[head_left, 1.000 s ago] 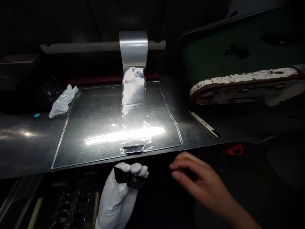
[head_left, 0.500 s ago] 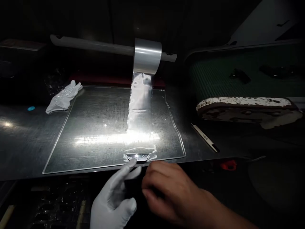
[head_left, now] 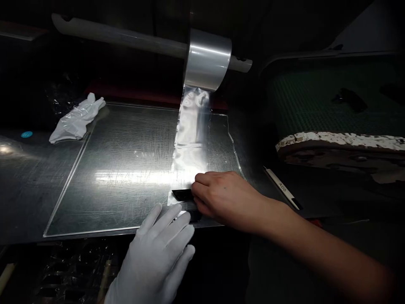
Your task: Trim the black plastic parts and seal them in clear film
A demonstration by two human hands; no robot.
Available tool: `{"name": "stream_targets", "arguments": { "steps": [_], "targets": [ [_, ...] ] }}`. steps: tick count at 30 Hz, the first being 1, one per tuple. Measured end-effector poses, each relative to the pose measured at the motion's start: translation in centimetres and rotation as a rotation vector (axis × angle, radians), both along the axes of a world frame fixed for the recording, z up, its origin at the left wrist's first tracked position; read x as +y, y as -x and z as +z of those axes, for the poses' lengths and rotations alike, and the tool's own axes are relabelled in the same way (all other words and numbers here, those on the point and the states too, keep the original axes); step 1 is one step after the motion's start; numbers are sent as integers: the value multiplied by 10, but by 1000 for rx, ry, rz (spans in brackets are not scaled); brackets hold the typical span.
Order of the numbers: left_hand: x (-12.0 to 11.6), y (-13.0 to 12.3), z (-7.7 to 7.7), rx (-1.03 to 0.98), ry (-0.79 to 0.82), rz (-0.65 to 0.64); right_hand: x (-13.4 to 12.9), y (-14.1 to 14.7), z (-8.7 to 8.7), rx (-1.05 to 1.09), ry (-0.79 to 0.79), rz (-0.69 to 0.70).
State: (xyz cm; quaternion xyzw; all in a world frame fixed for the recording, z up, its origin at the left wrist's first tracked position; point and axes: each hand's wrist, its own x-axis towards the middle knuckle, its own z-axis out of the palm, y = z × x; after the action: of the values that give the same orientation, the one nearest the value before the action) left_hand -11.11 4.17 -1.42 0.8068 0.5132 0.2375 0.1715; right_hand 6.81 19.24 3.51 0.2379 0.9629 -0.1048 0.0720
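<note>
The bare right hand (head_left: 221,194) is gripping a black piece (head_left: 181,194) over the film (head_left: 191,126), while the gloved left hand (head_left: 158,245) is reaching open just below the piece, the two hands keeping apart.

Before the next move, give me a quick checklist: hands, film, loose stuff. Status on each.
1. Right hand on the dark strip: ok, fingers closed over its right end.
2. Both hands gloved: not ok, left hand gloved, right bare.
3. Film roll on the rod: ok.
4. Film strip flat beneath the right hand: cannot tell, hidden.
5. Tool marked A06 off the clear sheet: ok, lying to its right.
6. Loose glove away from the film: ok, by the sheet's back left corner.
</note>
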Motion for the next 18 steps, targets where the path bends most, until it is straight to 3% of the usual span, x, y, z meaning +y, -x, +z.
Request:
{"name": "stream_targets", "arguments": {
  "steps": [6,18],
  "targets": [
    [-1,3,-5,-19,-8,-11,4,1,0,-64,8,14],
    [-6,3,-10,-28,-28,6,3,-6,9,9,12,-48]
  ]
}}
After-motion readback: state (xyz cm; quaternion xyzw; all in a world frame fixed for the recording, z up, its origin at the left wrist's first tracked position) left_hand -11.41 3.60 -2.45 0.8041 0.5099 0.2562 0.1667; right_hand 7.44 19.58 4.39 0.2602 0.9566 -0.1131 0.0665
